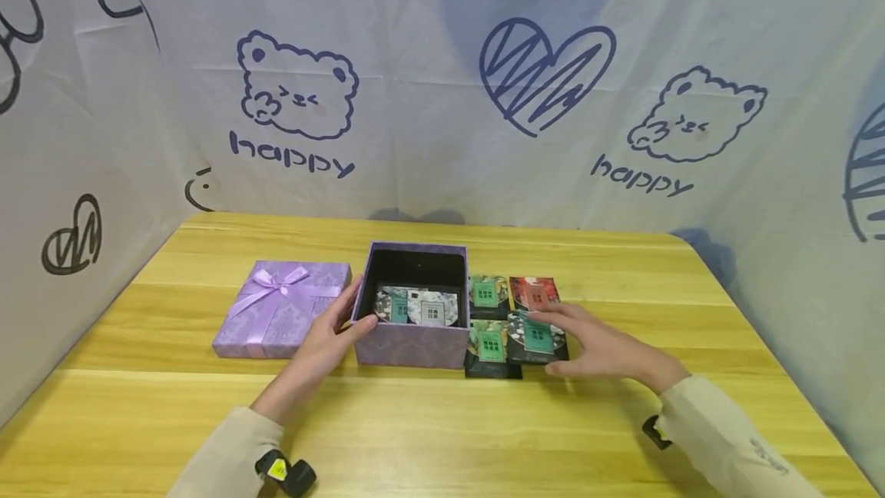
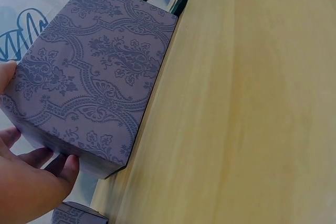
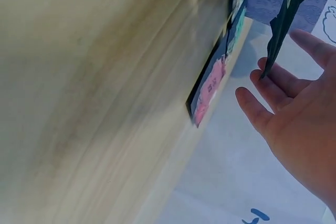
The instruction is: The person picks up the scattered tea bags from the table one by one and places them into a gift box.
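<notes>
My left hand [image 1: 319, 352] holds the left side of an uncovered purple patterned box [image 1: 411, 346], thumb at its front corner. Inside, against the black lining, lean a pale packet [image 1: 433, 307] and a teal-labelled packet [image 1: 392, 304]. To the right of the box, my right hand [image 1: 608, 348] pinches a dark packet with a teal label [image 1: 538, 335] between thumb and fingers. The right wrist view has this packet [image 3: 286, 22] edge-on, raised off the table. Around it lie two green-labelled packets, one farther back [image 1: 488, 294] and one nearer [image 1: 492, 346], and a red packet [image 1: 534, 292].
Left of the box lies its purple lid [image 1: 283, 310] with a ribbon bow on top. The wooden table [image 1: 442, 429] ends at the back before a white cloth [image 1: 422, 114] printed with bears and hearts.
</notes>
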### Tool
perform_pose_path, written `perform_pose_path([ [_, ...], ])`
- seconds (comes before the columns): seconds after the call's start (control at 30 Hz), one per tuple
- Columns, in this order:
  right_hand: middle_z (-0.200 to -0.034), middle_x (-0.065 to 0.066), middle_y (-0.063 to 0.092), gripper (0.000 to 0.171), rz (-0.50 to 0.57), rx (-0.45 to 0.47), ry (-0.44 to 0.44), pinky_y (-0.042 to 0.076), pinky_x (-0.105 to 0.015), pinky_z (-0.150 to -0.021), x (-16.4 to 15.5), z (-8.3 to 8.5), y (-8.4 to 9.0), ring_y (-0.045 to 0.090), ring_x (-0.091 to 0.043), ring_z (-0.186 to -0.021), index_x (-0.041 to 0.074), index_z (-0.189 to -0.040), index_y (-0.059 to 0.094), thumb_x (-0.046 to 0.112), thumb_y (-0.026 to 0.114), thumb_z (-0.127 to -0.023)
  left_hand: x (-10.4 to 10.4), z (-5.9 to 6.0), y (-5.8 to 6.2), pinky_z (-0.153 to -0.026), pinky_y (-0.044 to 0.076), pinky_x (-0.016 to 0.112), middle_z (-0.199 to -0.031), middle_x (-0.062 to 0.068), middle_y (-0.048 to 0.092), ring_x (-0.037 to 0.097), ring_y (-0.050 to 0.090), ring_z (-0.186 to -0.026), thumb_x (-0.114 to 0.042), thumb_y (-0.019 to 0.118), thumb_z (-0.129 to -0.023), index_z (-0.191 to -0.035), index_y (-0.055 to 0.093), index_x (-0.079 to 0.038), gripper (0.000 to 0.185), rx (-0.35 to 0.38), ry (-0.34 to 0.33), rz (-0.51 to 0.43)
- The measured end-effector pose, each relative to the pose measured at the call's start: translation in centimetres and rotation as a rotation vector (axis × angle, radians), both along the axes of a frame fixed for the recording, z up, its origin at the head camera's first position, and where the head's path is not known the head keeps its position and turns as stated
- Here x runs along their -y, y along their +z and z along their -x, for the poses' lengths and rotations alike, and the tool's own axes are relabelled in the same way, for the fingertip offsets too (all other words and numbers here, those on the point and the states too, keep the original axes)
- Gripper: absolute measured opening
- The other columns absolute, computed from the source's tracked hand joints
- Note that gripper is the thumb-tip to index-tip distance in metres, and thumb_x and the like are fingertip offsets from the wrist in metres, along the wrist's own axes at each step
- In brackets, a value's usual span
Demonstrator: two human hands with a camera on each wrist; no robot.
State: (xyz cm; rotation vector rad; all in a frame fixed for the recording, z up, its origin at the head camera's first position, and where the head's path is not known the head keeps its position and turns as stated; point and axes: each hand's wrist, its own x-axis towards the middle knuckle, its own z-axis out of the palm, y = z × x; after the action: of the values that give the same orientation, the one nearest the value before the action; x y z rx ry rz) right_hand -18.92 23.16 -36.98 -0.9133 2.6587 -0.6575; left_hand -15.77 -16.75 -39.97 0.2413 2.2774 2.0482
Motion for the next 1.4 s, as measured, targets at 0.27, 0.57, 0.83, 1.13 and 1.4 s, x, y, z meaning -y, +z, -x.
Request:
perform_pose_path([
  [0.27,-0.149,-0.024,0.032,0.073,0.004,-0.044,-0.004,0.033,-0.07,-0.096,0.4,0.0,0.0,0.03,-0.047,-0.133,0.011,-0.147,0.042,0.036,0.072,-0.084,0.0,-0.1,-0.4,-0.11,0.027,0.043,-0.156,0.018,0.022,0.036,0.025,-0.14,-0.015,0.059,-0.097,-0.156,0.02,-0.013,0.071,-0.012,0.005,0.007],
  [0.57,-0.15,-0.021,0.031,0.073,0.052,-0.084,0.029,0.031,-0.068,-0.099,1.0,0.4,1.4,0.03,-0.045,-0.134,0.011,-0.147,0.042,0.03,0.073,-0.084,-0.1,-0.2,-0.4,-0.109,0.028,0.042,-0.156,0.018,0.022,0.035,0.026,-0.14,-0.016,0.059,-0.097,-0.156,0.02,-0.015,0.071,-0.003,0.004,0.007],
  [0.83,-0.149,-0.021,0.034,0.072,0.023,-0.092,0.014,0.031,-0.067,-0.1,1.6,1.2,3.7,0.032,-0.043,-0.133,0.012,-0.148,0.041,0.033,0.071,-0.086,-0.2,-0.2,-0.4,-0.11,0.028,0.043,-0.157,0.018,0.021,0.035,0.026,-0.14,-0.017,0.059,-0.097,-0.156,0.019,-0.015,0.071,-0.004,0.002,0.002],
  [1.13,-0.15,-0.019,0.032,0.07,0.016,-0.111,0.045,0.031,-0.065,-0.102,3.3,2.4,5.2,0.029,-0.041,-0.136,0.013,-0.148,0.041,0.037,0.068,-0.087,-0.2,-0.2,-0.4,-0.109,0.028,0.042,-0.156,0.018,0.023,0.035,0.027,-0.139,-0.014,0.059,-0.097,-0.156,0.02,-0.014,0.071,-0.011,0.014,0.002],
  [1.4,-0.152,-0.016,0.031,0.071,0.03,-0.118,0.069,0.03,-0.061,-0.105,5.3,3.1,6.0,0.027,-0.038,-0.138,0.014,-0.148,0.041,0.038,0.068,-0.087,-0.2,-0.1,-0.5,-0.109,0.029,0.043,-0.156,0.018,0.023,0.035,0.028,-0.139,-0.014,0.06,-0.096,-0.156,0.02,-0.014,0.071,-0.005,0.016,0.003],
])
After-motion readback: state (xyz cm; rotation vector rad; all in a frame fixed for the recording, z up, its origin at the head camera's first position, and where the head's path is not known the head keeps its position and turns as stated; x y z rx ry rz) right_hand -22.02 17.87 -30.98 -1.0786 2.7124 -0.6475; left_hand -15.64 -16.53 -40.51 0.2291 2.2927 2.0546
